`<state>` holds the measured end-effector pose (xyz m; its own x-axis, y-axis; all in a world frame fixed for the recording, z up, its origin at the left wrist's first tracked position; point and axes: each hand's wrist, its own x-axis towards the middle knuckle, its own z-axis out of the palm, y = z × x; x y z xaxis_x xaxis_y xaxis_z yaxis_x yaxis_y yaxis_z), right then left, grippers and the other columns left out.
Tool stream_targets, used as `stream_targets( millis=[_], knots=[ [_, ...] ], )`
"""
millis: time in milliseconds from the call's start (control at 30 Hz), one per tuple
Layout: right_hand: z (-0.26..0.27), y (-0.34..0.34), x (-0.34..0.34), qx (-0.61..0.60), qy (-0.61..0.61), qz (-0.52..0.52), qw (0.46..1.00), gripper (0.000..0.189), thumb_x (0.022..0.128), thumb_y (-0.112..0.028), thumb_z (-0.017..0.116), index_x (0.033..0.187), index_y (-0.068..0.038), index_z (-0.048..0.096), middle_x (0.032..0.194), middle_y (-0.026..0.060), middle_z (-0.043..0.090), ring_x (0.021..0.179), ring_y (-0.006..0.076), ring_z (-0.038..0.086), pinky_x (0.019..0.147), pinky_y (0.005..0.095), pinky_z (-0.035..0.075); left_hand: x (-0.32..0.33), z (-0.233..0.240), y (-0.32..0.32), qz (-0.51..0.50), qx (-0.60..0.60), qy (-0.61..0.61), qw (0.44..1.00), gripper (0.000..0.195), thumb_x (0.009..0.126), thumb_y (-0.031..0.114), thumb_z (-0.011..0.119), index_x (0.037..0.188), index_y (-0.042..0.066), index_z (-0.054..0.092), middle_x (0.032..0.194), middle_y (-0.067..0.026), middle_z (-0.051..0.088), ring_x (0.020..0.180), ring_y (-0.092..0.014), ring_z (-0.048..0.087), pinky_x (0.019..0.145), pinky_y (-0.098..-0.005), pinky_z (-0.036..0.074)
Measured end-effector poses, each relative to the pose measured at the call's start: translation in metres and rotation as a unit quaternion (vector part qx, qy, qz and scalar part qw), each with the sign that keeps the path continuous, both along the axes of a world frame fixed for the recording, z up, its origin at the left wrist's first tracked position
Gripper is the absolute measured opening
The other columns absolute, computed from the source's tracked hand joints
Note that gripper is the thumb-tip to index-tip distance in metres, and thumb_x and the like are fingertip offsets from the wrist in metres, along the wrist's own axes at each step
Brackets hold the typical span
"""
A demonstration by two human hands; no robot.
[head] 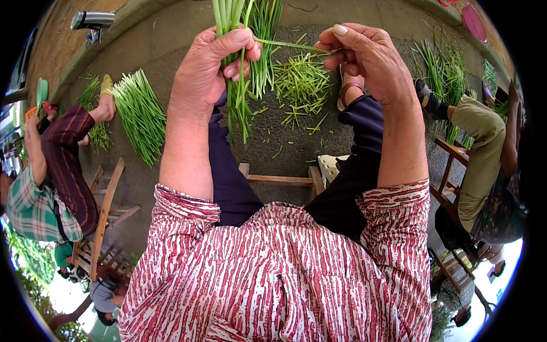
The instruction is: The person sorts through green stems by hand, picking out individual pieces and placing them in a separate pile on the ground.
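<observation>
My left hand is closed around a bunch of long green stalks, with pale ends up and leafy tips hanging down. From that fist a thin green strip runs across to my right hand, whose thumb and fingers pinch its far end. Behind the held bunch, more green stalks lie on the ground. Short cut or broken green pieces form a loose pile on the ground between my feet.
A large heap of green stalks lies at the left, near a co-worker in a plaid shirt. More greens lie at the right by another seated person. Wooden chairs stand on both sides. A wooden bar crosses between my legs.
</observation>
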<state>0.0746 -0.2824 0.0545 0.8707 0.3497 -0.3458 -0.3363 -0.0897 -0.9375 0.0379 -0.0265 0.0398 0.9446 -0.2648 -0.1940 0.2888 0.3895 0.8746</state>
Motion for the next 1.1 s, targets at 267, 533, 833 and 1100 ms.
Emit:
stream_targets(
  millis=[267, 533, 833, 1100],
  knots=[
    [0.001, 0.0, -0.001, 0.098, 0.037, 0.005, 0.994, 0.023, 0.091, -0.022, 0.057, 0.093, -0.001, 0.066, 0.083, 0.0061, 0.068, 0.066, 0.0082, 0.064, 0.05, 0.0152, 0.042, -0.001, 0.001, -0.002, 0.008, -0.006, -0.002, 1.0, 0.019, 0.085, 0.022, 0.064, 0.078, 0.005, 0.062, 0.073, -0.0049, 0.063, 0.047, -0.001, 0.041, 0.044, -0.0152, 0.035],
    [0.001, 0.006, -0.003, -0.031, -0.01, 0.042, 0.999, 0.01, 0.078, -0.01, 0.069, 0.085, -0.003, 0.067, 0.07, 0.0016, 0.064, 0.06, 0.0051, 0.057, 0.052, 0.0172, 0.041, -0.001, 0.0, 0.0, 0.009, -0.007, -0.009, 1.0, 0.018, 0.085, 0.022, 0.065, 0.08, 0.005, 0.062, 0.073, -0.0049, 0.063, 0.047, -0.001, 0.041, 0.044, -0.0156, 0.036],
    [-0.003, 0.012, -0.003, -0.086, -0.11, 0.03, 0.99, 0.007, 0.075, -0.002, 0.063, 0.081, 0.001, 0.064, 0.066, 0.0003, 0.058, 0.059, 0.007, 0.053, 0.054, 0.0214, 0.044, -0.001, 0.001, -0.001, -0.003, 0.013, -0.011, 1.0, 0.022, 0.087, 0.023, 0.061, 0.078, 0.002, 0.061, 0.075, -0.0079, 0.059, 0.052, -0.005, 0.044, 0.045, -0.0157, 0.034],
    [-0.004, 0.016, -0.004, -0.071, -0.128, -0.064, 0.987, 0.005, 0.076, -0.002, 0.063, 0.081, 0.0, 0.063, 0.066, -0.0012, 0.056, 0.058, 0.0054, 0.05, 0.052, 0.0198, 0.04, -0.001, 0.001, -0.004, -0.008, 0.004, -0.009, 1.0, 0.022, 0.086, 0.022, 0.063, 0.079, 0.002, 0.062, 0.073, -0.0088, 0.06, 0.048, -0.005, 0.042, 0.045, -0.0166, 0.035]
  ],
)
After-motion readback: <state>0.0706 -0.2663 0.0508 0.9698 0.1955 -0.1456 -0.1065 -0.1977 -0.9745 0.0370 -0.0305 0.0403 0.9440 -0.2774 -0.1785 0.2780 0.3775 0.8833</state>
